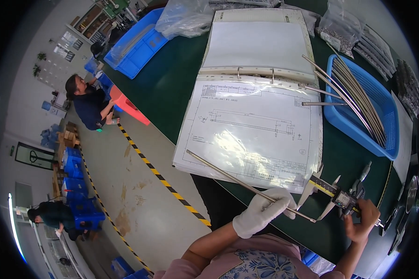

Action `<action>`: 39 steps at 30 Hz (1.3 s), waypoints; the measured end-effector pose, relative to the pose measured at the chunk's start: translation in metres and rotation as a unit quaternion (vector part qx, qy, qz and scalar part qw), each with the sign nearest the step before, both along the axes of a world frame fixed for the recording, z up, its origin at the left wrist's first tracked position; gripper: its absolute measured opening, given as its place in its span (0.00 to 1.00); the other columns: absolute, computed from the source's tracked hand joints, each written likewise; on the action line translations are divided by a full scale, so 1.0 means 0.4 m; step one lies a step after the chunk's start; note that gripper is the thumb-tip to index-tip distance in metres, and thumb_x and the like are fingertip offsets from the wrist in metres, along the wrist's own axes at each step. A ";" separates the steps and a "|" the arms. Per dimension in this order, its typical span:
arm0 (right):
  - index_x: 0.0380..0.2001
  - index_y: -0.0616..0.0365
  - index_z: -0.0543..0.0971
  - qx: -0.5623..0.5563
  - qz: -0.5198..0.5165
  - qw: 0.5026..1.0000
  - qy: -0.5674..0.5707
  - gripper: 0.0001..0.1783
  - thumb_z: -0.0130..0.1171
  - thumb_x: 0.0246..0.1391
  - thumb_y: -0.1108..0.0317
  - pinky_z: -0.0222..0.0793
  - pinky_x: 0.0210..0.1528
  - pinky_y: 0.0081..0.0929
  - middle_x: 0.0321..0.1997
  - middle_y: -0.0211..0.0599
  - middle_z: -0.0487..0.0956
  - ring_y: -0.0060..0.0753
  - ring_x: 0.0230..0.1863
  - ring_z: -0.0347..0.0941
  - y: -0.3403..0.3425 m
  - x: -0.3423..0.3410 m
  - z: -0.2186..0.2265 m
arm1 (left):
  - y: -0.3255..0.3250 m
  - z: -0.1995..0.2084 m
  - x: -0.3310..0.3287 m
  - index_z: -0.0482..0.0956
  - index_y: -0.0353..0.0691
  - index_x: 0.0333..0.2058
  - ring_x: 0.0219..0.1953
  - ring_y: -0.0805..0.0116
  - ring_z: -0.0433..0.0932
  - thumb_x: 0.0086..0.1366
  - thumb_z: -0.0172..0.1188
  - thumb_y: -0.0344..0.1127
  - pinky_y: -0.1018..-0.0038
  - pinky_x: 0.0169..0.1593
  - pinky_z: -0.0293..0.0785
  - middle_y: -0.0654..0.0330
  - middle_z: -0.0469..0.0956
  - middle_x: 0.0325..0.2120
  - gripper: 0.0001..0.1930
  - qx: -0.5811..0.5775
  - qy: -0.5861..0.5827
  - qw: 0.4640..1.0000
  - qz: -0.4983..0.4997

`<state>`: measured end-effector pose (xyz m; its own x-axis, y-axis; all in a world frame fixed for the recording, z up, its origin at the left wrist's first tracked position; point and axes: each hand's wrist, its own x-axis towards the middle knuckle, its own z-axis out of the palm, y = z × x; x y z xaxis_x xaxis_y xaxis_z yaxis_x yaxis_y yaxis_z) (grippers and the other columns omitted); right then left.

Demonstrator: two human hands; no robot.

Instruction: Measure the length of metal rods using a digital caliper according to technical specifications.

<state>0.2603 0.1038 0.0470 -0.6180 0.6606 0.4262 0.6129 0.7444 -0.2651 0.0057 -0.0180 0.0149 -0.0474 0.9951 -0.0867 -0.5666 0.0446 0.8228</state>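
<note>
A steel rod (228, 176) slants over the near edge of the open binder (253, 132), gripped in the gloved left hand (266, 211). The bare right hand (362, 222) is closed on a caliper (343, 200), by the rod's right end. Far right on the green table (165, 69), a blue basket (351, 132) holds more rods (356, 102).

One metal rod (224, 172), partly hidden by the gloved left hand (264, 211); caliper display (343, 198), illegibly small; far clear bag (186, 17), cut off.

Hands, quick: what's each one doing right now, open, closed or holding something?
Left hand: white-gloved, closed, holding a thin metal rod.
Right hand: ungloved, closed, holding a digital caliper.
</note>
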 end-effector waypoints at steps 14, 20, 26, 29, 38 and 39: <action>0.23 0.62 0.71 -0.021 -0.004 1.000 0.011 0.22 0.58 0.40 0.50 0.46 0.16 0.28 0.13 0.33 0.61 0.31 0.12 0.56 -0.001 -0.004 -0.002 | 0.000 -0.002 0.001 0.70 0.31 0.31 0.31 0.72 0.74 0.63 0.43 0.30 0.78 0.38 0.71 0.58 0.71 0.28 0.09 -0.002 -0.010 1.000 0.008; 0.23 0.62 0.71 -0.019 -0.002 1.000 0.005 0.22 0.58 0.40 0.51 0.46 0.16 0.28 0.13 0.34 0.61 0.32 0.12 0.56 -0.001 -0.003 0.001 | 0.001 0.000 0.000 0.70 0.31 0.31 0.31 0.72 0.73 0.64 0.43 0.30 0.79 0.38 0.71 0.58 0.71 0.28 0.09 0.001 -0.002 1.000 0.002; 0.23 0.62 0.71 -0.027 0.002 1.000 0.014 0.21 0.58 0.40 0.51 0.47 0.15 0.28 0.13 0.34 0.62 0.32 0.12 0.56 0.000 -0.006 0.003 | 0.000 -0.002 0.002 0.70 0.31 0.31 0.31 0.72 0.73 0.64 0.43 0.30 0.79 0.38 0.71 0.58 0.70 0.27 0.09 0.003 -0.005 1.000 0.005; 0.23 0.62 0.71 -0.028 0.002 1.000 0.012 0.21 0.58 0.39 0.52 0.47 0.15 0.28 0.13 0.34 0.62 0.32 0.12 0.56 0.000 -0.005 0.003 | 0.000 -0.003 0.003 0.70 0.30 0.31 0.31 0.72 0.73 0.64 0.43 0.30 0.78 0.38 0.71 0.58 0.70 0.27 0.09 0.000 -0.014 1.000 0.006; 0.23 0.62 0.71 -0.018 0.000 1.000 0.003 0.22 0.57 0.40 0.50 0.48 0.15 0.26 0.13 0.34 0.62 0.30 0.12 0.57 0.002 -0.003 0.001 | -0.001 -0.001 -0.002 0.70 0.30 0.31 0.32 0.71 0.73 0.63 0.43 0.29 0.78 0.38 0.71 0.57 0.70 0.28 0.09 0.007 -0.007 1.000 -0.001; 0.23 0.63 0.71 -0.002 0.008 1.000 -0.002 0.24 0.55 0.41 0.49 0.48 0.14 0.23 0.13 0.34 0.61 0.27 0.12 0.56 0.005 -0.001 0.000 | 0.000 -0.001 -0.002 0.70 0.30 0.32 0.32 0.71 0.73 0.63 0.42 0.29 0.77 0.39 0.71 0.57 0.70 0.28 0.09 0.006 -0.008 1.000 -0.003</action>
